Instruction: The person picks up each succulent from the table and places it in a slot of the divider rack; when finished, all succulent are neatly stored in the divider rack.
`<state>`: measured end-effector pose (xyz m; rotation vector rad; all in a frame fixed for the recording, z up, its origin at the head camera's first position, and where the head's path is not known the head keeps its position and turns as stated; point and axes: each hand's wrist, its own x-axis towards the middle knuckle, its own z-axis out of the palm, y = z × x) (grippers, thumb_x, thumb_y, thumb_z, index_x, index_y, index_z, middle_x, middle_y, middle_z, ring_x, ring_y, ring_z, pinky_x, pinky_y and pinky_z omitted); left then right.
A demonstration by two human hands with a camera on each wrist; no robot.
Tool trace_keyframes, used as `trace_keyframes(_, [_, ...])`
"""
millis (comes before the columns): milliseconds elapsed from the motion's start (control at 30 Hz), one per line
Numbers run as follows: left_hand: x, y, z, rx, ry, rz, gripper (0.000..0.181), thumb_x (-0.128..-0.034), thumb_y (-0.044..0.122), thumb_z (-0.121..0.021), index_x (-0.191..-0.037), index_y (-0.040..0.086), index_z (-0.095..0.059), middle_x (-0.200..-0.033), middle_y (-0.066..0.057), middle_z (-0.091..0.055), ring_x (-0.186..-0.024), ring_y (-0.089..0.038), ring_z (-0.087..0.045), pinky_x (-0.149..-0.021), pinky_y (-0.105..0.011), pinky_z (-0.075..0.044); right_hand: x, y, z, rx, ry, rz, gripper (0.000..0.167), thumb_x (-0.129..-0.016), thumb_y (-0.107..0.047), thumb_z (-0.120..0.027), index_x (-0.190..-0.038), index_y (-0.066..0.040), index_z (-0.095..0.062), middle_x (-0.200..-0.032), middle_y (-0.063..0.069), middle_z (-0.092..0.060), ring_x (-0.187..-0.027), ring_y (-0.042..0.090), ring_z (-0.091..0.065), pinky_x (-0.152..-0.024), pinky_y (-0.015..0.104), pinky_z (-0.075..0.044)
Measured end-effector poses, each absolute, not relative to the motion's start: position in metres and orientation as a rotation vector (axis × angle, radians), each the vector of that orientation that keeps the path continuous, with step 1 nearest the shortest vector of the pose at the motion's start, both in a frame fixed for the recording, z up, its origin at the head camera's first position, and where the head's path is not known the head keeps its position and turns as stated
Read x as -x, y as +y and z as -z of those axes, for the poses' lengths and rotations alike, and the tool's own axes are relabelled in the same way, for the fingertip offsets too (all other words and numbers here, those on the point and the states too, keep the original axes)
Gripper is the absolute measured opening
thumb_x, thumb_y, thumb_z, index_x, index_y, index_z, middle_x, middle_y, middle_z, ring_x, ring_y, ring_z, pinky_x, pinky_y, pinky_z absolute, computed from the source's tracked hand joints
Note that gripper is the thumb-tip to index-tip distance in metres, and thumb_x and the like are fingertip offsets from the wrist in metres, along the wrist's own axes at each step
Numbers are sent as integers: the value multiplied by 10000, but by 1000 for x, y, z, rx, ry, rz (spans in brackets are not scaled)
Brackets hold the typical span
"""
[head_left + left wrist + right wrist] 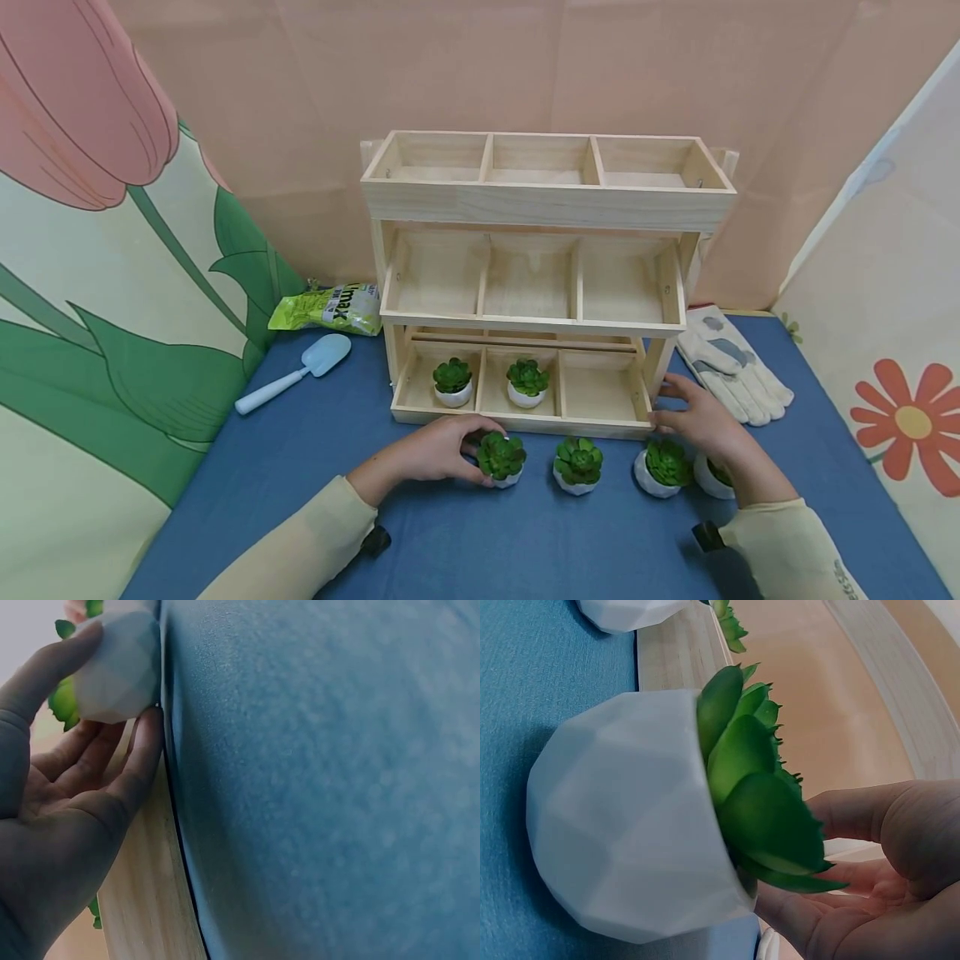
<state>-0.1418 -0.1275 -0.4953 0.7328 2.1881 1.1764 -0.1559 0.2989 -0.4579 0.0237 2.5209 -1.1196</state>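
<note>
My left hand [450,447] holds a small potted succulent [501,458] just in front of the wooden shelf [517,423]. In the left wrist view, the thumb lies on the faceted white pot [118,671], with fingertips along its other side. My right hand [701,421] is at the right end of the shelf's lowest tier, its fingers against the corner; leaves partly hide them in the right wrist view. Near it stand two potted succulents [663,468], one partly covered by the wrist. Another succulent [577,465] sits between the hands. The lowest tier bears a succulent [453,382] in its left compartment and another [527,382] in the middle one.
The shelf's upper tiers [547,207] rise behind the hands. To the left lie a light blue trowel [324,356] and a green bag [330,308]. White gloves [731,367] lie right of the shelf. A blue cloth [480,542] covers the table.
</note>
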Motion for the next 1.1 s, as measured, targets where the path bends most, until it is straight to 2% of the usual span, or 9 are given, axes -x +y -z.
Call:
trace_keyframes(333, [141,-130,484,-711,2223,-1167,648,-849,268,-930,-1424,256,-631,-1360,55,-666,-1224,-112,-667,-979,-235,-571,155,299,458,-18,2530,1126,889,-1021,-180,-717,-1679,63,-171,-1596,397,-411,-1299,462,-638,-998,555,-582])
trace_keyframes(567, [141,-132,474,-716,2185,-1211,648,-865,245,-914,-1444,228,-624,-1359,29,-678,-1246,-155,-667,-1030,-357,-588,155,298,456,-22,2521,1122,891,-1022,-190,-715,-1680,60,-169,-1605,394,-401,-1368,507,-564,-1045,622,-541])
trace_keyframes(667, [142,-132,469,-700,2162,-1235,638,-870,231,-909,-1439,247,-622,-1363,27,-679,-1236,-149,-678,-1031,-337,-586,155,299,457,-21,2522,1122,895,-1020,-188,-718,-1680,61,-168,-1606,396,-398,-1386,521,-541,-1048,627,-537])
trace_keyframes(800, [143,-132,461,-690,2134,-1271,632,-876,211,-902,-1438,254,-617,-1366,23,-677,-1239,-142,-675,-1045,-324,-579,154,299,458,-14,2521,1134,892,-1021,-182,-715,-1679,68,-166,-1601,403,-398,-1366,515,-569,-1022,576,-572])
trace_keyframes(1100, [147,-128,444,-696,2109,-1317,645,-869,220,-900,-1448,241,-617,-1391,-4,-643,-1292,-222,-645,-1121,-484,-541,154,298,457,-36,2512,1144,890,-1016,-185,-714,-1686,44,-174,-1615,389,-394,-1363,507,-574,-1064,646,-518])
